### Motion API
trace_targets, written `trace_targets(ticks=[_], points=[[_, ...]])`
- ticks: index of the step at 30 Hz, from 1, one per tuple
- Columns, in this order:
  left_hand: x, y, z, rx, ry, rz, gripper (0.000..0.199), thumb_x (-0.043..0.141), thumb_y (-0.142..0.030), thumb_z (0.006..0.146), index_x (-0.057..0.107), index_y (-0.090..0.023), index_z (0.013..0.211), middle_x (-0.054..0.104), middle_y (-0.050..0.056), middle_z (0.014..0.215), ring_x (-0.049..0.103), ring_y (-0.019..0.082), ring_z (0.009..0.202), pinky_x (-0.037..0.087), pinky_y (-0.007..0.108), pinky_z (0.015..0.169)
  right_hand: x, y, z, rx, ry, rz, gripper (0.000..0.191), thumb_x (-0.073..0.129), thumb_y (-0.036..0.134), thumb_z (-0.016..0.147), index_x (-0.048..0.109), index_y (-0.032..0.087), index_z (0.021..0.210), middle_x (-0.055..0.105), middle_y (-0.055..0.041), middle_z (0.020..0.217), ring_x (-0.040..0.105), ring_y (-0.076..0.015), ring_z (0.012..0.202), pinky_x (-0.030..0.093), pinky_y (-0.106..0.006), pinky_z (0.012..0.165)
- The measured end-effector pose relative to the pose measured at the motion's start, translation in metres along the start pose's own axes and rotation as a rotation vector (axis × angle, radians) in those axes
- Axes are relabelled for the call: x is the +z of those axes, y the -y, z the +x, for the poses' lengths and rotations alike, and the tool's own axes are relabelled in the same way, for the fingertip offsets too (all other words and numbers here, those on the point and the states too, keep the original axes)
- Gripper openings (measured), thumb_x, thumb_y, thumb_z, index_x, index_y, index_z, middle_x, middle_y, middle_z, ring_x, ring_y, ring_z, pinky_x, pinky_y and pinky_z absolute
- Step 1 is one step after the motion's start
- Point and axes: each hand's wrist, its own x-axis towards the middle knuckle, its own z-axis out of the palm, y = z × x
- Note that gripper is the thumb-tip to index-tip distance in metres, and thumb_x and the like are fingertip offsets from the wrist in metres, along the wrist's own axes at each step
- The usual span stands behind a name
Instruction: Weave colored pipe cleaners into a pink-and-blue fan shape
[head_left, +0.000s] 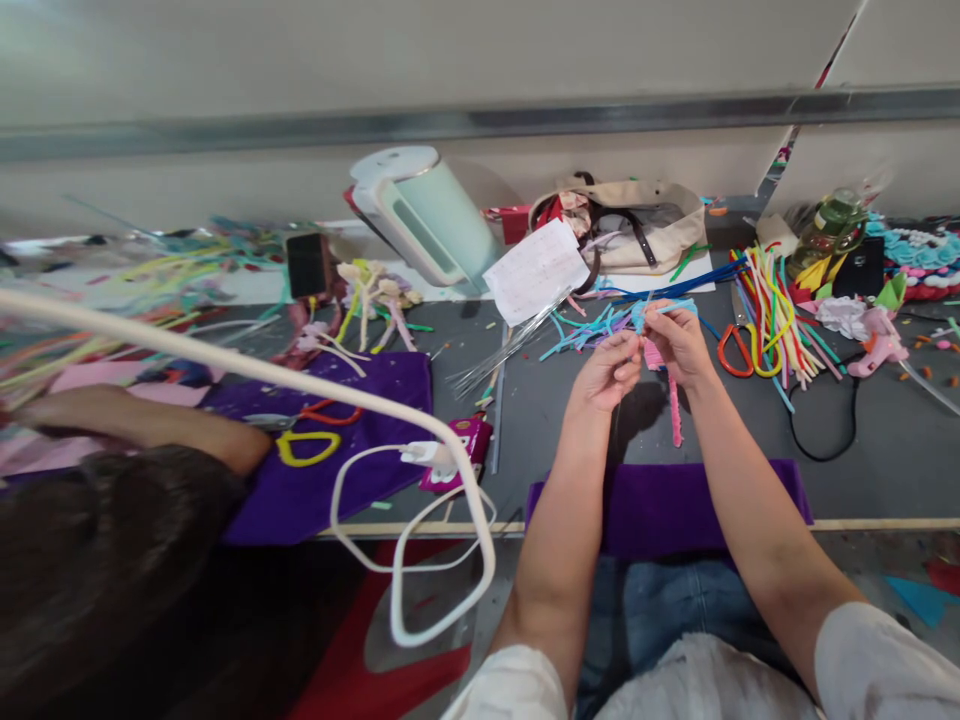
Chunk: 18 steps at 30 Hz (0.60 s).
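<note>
Both hands meet above the grey table in the head view. My left hand (611,370) has its fingers closed in a pinch near the lower end of a light blue fuzzy piece (639,318). Fingers of my right hand (673,338) are wrapped round the same blue piece, whose strands stick out above them. Just below the hands lies a pink fuzzy strip (676,410). Blue and purple pipe cleaners (581,330) lie behind my left hand. A purple cloth (664,505) is under my forearms at the table's front edge.
Orange-handled scissors (735,350), coloured pipe cleaners (776,310) and a pink glue gun (877,342) are at right. Behind stand a pale green pitcher (442,220) and a beige bag (667,235). A white cable (480,500) crosses the left, near another person's arm (135,425).
</note>
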Motion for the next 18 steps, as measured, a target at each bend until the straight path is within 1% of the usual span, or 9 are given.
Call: trace_targets(ticks=[2,4,6,9,10,12,14,15,18], points=[[0.0,0.001,0.001,-0.022,0.023,-0.006,0.033,0.083,-0.03,0.06,0.055,-0.014,0.069,0.053,-0.006,0.059,0.026,-0.003,0.034,0.016,0.013,0.031,-0.001,0.0,0.0,-0.023,-0.005,-0.001,0.03,0.082,0.042,0.061,0.062,0.02,0.066,0.053,0.0039,0.066,0.047,-0.008,0.06,0.042,-0.023,0.059],[0.002,0.004,0.002,0.043,-0.019,0.092,0.034,0.082,-0.034,0.063,0.055,-0.015,0.07,0.054,-0.005,0.06,0.032,-0.001,0.035,0.02,0.014,0.032,-0.003,-0.003,0.0,-0.05,-0.03,-0.015,0.027,0.081,0.039,0.064,0.062,0.019,0.067,0.053,0.0046,0.065,0.046,-0.0074,0.059,0.04,-0.022,0.058],[0.003,0.009,0.004,0.205,-0.148,0.28,0.033,0.08,-0.038,0.066,0.058,-0.016,0.073,0.055,-0.004,0.06,0.042,0.004,0.038,0.026,0.017,0.034,-0.005,-0.006,0.002,-0.063,-0.073,-0.047,0.024,0.079,0.037,0.066,0.063,0.019,0.067,0.052,0.0053,0.062,0.046,-0.0071,0.057,0.038,-0.022,0.056],[0.004,0.016,0.007,0.519,-0.391,0.641,0.023,0.075,-0.036,0.073,0.061,-0.017,0.076,0.057,-0.003,0.063,0.052,0.009,0.049,0.037,0.02,0.044,-0.007,-0.01,0.004,-0.091,-0.143,-0.115,0.022,0.076,0.037,0.068,0.063,0.019,0.067,0.053,0.0053,0.061,0.047,-0.0079,0.058,0.038,-0.022,0.056],[0.004,0.017,0.007,0.605,-0.437,0.749,0.019,0.072,-0.034,0.076,0.062,-0.018,0.075,0.058,-0.002,0.066,0.054,0.01,0.054,0.039,0.02,0.048,-0.007,-0.01,0.004,-0.106,-0.156,-0.136,0.022,0.076,0.036,0.068,0.063,0.019,0.067,0.053,0.0051,0.061,0.048,-0.0082,0.058,0.038,-0.022,0.056],[0.004,0.02,0.007,0.722,-0.458,0.895,0.017,0.067,-0.031,0.082,0.063,-0.018,0.073,0.06,0.001,0.07,0.055,0.011,0.061,0.04,0.022,0.054,-0.006,-0.01,0.004,-0.137,-0.163,-0.16,0.02,0.075,0.035,0.069,0.063,0.019,0.067,0.055,0.0045,0.063,0.05,-0.0085,0.06,0.039,-0.022,0.058],[0.005,0.02,0.007,0.758,-0.438,0.928,0.018,0.063,-0.031,0.085,0.063,-0.017,0.073,0.06,0.001,0.071,0.055,0.011,0.062,0.04,0.022,0.055,-0.006,-0.01,0.004,-0.15,-0.146,-0.157,0.019,0.076,0.033,0.069,0.064,0.019,0.067,0.056,0.0042,0.064,0.05,-0.0084,0.061,0.04,-0.022,0.059],[0.005,0.019,0.006,0.743,-0.424,0.908,0.019,0.062,-0.032,0.085,0.063,-0.017,0.073,0.059,0.001,0.069,0.054,0.011,0.06,0.039,0.022,0.054,-0.006,-0.01,0.004,-0.148,-0.136,-0.147,0.018,0.076,0.033,0.069,0.065,0.019,0.067,0.056,0.0042,0.064,0.05,-0.0082,0.06,0.04,-0.021,0.059],[0.006,0.014,0.003,0.59,-0.346,0.73,0.026,0.064,-0.039,0.083,0.061,-0.017,0.069,0.052,-0.003,0.058,0.047,0.009,0.048,0.034,0.022,0.046,-0.006,-0.008,0.003,-0.111,-0.106,-0.102,0.02,0.077,0.035,0.068,0.065,0.019,0.069,0.056,0.0042,0.063,0.049,-0.008,0.059,0.04,-0.022,0.058]])
